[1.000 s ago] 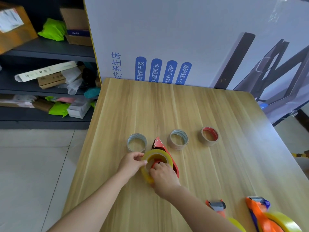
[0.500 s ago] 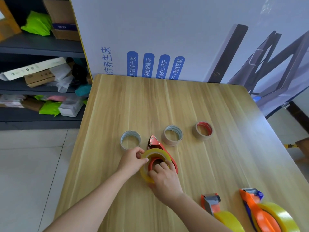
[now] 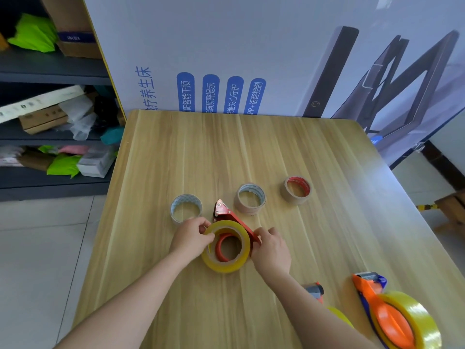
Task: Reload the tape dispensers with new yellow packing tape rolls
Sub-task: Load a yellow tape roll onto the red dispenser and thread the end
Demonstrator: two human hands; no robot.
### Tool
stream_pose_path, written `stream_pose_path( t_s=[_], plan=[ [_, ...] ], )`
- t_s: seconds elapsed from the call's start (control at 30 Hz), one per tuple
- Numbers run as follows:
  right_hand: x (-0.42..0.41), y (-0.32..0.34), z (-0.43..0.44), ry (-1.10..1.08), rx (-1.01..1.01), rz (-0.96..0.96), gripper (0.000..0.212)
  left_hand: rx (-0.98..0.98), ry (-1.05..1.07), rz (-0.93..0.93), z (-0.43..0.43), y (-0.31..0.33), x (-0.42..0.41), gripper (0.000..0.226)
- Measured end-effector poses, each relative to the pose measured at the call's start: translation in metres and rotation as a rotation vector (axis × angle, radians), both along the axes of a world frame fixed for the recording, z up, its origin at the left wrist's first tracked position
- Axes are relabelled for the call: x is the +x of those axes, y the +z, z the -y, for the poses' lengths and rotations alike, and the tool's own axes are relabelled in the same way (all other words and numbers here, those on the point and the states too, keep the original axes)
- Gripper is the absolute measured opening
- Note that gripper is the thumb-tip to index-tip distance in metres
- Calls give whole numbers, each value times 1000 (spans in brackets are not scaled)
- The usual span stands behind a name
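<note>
Yellow tape roll being seated on red dispenser, wooden table

Left to right: empty tape core (image 3: 186,208) on the table (image 3: 176,152); left hand (image 3: 191,237), fingers curled, pinching the roll's left rim; yellow tape roll (image 3: 226,246) around the hub of the red dispenser (image 3: 222,211); right hand (image 3: 270,249), fingers bent, gripping the roll's right edge; two more cores (image 3: 250,199) beyond; loaded orange dispenser (image 3: 392,316) at near right
</note>
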State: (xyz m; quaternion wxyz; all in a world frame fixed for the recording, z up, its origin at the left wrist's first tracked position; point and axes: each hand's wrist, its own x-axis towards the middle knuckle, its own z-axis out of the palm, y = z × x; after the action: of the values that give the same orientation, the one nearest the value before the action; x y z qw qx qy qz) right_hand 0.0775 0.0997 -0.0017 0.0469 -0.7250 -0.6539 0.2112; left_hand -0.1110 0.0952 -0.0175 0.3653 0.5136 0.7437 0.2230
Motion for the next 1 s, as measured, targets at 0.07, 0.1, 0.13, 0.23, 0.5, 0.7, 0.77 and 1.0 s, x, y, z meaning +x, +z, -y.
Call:
stream_pose_path(
  t_s=[0.07,0.1,0.13,0.23,0.5,0.7,0.77,1.0],
  plan=[
    [2,1,-8,-28,6,-13,26,13,-46,-14,-3,4,2,13],
    [4,1,-12,-32,7,-25,27,18,-69,-26,-5,6,4,13],
    [6,2,-16,-40,7,-44,27,22,-90,-37,-7,7,6,14],
    [12,1,-27,-87,28,-101,28,23,-136,-73,-15,10,14,16],
    [13,2,-33,-50,69,-109,25,-12,-65,-173,-32,3,34,21],
    [2,8,-12,564,372,-87,17,-141,-24,-48,-24,-15,22,28],
    [-4,2,-6,742,142,-2,35,-164,4,29,-23,-16,18,24],
    [-19,-19,-3,871,-71,280,25,-190,169,199,-2,-23,10,21]
  ],
)
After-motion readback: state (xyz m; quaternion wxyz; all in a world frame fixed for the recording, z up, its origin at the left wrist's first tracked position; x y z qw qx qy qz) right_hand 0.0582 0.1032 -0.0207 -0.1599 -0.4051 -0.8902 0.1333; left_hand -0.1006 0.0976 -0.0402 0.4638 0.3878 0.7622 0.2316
